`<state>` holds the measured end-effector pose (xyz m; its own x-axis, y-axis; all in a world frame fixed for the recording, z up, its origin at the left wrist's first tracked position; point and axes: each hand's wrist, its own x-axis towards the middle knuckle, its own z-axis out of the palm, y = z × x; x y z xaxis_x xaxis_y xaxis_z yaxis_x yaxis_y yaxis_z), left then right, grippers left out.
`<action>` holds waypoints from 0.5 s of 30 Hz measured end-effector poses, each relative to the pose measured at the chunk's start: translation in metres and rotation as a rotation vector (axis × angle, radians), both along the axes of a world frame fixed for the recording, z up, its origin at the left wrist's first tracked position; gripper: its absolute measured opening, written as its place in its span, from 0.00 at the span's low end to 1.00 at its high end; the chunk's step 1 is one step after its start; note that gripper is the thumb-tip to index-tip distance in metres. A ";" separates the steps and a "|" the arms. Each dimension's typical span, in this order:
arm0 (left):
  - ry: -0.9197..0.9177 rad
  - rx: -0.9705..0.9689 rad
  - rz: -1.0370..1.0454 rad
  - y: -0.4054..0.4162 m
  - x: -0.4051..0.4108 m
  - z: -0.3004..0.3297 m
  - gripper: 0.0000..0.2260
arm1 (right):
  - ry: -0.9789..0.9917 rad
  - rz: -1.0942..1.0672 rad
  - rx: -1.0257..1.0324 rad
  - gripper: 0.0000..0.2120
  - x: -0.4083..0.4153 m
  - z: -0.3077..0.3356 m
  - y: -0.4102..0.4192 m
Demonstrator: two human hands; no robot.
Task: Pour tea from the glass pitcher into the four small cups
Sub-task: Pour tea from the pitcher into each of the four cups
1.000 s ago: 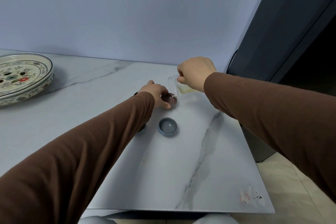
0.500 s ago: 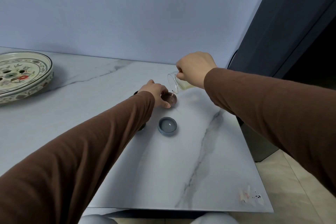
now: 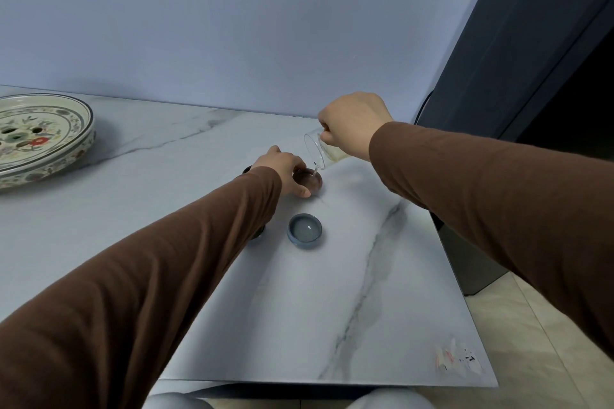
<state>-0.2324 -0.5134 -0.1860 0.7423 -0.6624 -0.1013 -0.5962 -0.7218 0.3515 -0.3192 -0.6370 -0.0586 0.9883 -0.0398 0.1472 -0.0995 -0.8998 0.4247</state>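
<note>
- Nearest, two brown sleeves reach forward over the marble table (image 3: 332,292), the left sleeve (image 3: 149,276) crossing from the lower left and the right sleeve (image 3: 498,196) from the right edge.
- Just past the left sleeve sits a blue-grey cup (image 3: 304,230), upright on the table, with liquid in it that catches a small glint of light.
- Beside it to the left, a dark cup (image 3: 259,233) is mostly hidden under the left sleeve; only a sliver of its rim shows.
- Farther on, the left hand (image 3: 282,169) rests on the table with its fingers curled around the near and left side of a reddish-brown cup (image 3: 310,180), the thumb touching its front edge.
- Behind that hand a dark rounded edge peeks out, possibly another cup (image 3: 246,170); too little shows to be sure.
- Above the reddish-brown cup, the glass pitcher (image 3: 319,153) is tipped steeply, mouth down and left, pale yellowish tea pooled in its lower side and a thin stream falling into the cup.
- Gripping it is the right hand (image 3: 354,124), closed in a fist at the pitcher's back, where its fingers hide what exactly they clasp.
- Far left, a painted ceramic tray (image 3: 43,136) with a floral pattern and holes stands well apart from the cups, near the wall (image 3: 232,26).
</note>
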 end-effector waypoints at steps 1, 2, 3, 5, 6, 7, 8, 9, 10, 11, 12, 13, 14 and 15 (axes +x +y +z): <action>0.000 -0.001 -0.001 0.000 0.000 0.000 0.31 | -0.001 -0.002 -0.001 0.10 0.000 0.000 0.000; 0.003 0.000 0.002 0.000 0.000 0.000 0.31 | -0.001 -0.003 0.001 0.10 0.000 0.000 0.000; 0.005 -0.002 0.002 0.000 0.001 -0.001 0.31 | -0.003 -0.003 0.003 0.10 0.000 0.000 0.000; -0.002 0.002 -0.001 0.000 0.000 0.000 0.31 | -0.011 -0.002 0.007 0.10 0.000 -0.001 -0.001; -0.001 0.007 0.002 0.000 0.000 0.000 0.32 | -0.017 -0.003 0.018 0.10 0.000 -0.001 -0.002; 0.003 0.008 0.004 0.000 0.000 0.000 0.32 | -0.026 -0.007 0.035 0.10 0.000 -0.001 -0.003; 0.010 0.009 0.010 0.000 0.000 0.000 0.32 | -0.036 -0.015 0.056 0.10 -0.001 -0.002 -0.004; 0.017 0.011 0.015 0.000 0.000 -0.001 0.33 | -0.046 -0.026 0.078 0.10 -0.002 -0.003 -0.006; 0.023 0.015 0.019 0.000 -0.001 -0.001 0.33 | -0.051 -0.038 0.107 0.10 -0.003 -0.004 -0.008; 0.024 0.015 0.019 0.000 -0.001 -0.001 0.33 | -0.054 -0.052 0.140 0.10 -0.005 -0.005 -0.011; 0.023 0.013 0.023 0.000 -0.001 -0.001 0.33 | -0.060 -0.068 0.179 0.10 -0.007 -0.007 -0.014; 0.021 0.009 0.026 0.000 -0.001 -0.001 0.33 | -0.069 -0.088 0.225 0.10 -0.009 -0.009 -0.018; 0.015 0.007 0.025 0.001 -0.002 0.000 0.33 | -0.080 -0.116 0.279 0.11 -0.012 -0.011 -0.021; 0.012 0.005 0.023 0.000 -0.003 0.000 0.33 | -0.090 -0.151 0.339 0.12 -0.015 -0.013 -0.025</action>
<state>-0.2358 -0.5130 -0.1857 0.7560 -0.6447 -0.1135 -0.5753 -0.7371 0.3545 -0.3342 -0.6616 -0.0713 0.9513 -0.2457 0.1861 -0.2653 -0.9601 0.0886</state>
